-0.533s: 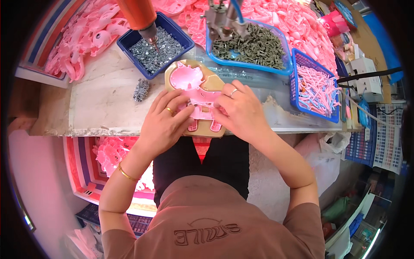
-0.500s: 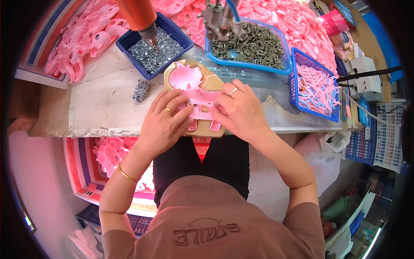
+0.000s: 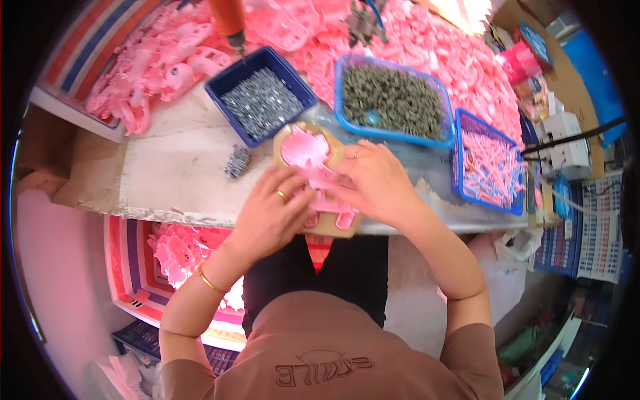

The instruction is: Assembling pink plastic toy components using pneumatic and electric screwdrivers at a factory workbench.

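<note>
Both hands — left hand (image 3: 270, 213), right hand (image 3: 377, 183) — pressed flat, fingers together, on pink plastic shell (image 3: 313, 167) seated in tan jig (image 3: 333, 225): judged light, stiff, brittle — grip at edges.

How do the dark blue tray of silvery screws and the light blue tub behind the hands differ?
The dark blue tray is squarish and opaque; the light blue tub is larger, with rounded corners and see-through walls. The tray holds bright silvery screws; the tub holds duller, grey-green metal bits. The tray lies to the left, the tub to the right. Both rest open on the worktable.
</note>
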The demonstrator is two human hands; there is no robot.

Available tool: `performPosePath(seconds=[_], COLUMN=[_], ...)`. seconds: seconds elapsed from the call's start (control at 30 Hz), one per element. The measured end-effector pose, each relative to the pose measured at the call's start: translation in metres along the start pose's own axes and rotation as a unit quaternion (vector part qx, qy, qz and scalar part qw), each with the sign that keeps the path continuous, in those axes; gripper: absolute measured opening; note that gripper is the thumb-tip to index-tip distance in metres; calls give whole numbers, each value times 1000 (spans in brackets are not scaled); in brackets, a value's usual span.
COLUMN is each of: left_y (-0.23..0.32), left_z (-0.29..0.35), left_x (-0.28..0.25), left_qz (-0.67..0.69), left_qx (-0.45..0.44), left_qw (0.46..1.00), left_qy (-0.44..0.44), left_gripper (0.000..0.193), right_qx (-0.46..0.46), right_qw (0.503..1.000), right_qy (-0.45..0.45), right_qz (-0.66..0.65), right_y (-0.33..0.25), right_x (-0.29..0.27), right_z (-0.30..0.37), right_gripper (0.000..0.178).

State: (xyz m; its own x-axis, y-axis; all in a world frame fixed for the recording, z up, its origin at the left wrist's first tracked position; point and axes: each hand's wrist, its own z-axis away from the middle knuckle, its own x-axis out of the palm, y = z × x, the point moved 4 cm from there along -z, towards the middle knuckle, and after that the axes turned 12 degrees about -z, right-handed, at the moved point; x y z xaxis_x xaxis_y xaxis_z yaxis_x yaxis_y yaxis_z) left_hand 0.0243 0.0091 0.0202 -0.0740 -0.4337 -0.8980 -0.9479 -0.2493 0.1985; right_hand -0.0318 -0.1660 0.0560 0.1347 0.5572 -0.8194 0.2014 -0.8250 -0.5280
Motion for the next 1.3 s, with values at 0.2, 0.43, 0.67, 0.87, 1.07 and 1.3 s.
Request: performPosePath(seconds=[0.2,0.43,0.67,0.87,1.07,1.3], left_y=[-11,-89,-118,-122,-127,-121], left_z=[-16,-46,-80,-83,-85,-89], left_x=[-15,-3,14,28,26,20], left_qz=[-22,-208,-279,-308,-246,-263], left_qx=[-34,-118,-116,-100,-100,-72], left_qw=[996,971,940,940,960,956], left_qy=[81,23,-158,-105,-92,-104], left_gripper=[28,8,9,13,23,7], right_qx=[-128,-165,-36,-4,-1,21], right_qw=[926,913,937,941,934,932], right_qy=[316,353,177,145,122,115], right_qz=[-161,-122,-298,-306,-337,-343], right_y=[-60,-82,-31,-29,-28,-18], right_x=[-59,-60,-72,-82,-87,-87], right_z=[-166,-271,-201,-165,-151,-137], right_gripper=[61,73,53,43,42,42])
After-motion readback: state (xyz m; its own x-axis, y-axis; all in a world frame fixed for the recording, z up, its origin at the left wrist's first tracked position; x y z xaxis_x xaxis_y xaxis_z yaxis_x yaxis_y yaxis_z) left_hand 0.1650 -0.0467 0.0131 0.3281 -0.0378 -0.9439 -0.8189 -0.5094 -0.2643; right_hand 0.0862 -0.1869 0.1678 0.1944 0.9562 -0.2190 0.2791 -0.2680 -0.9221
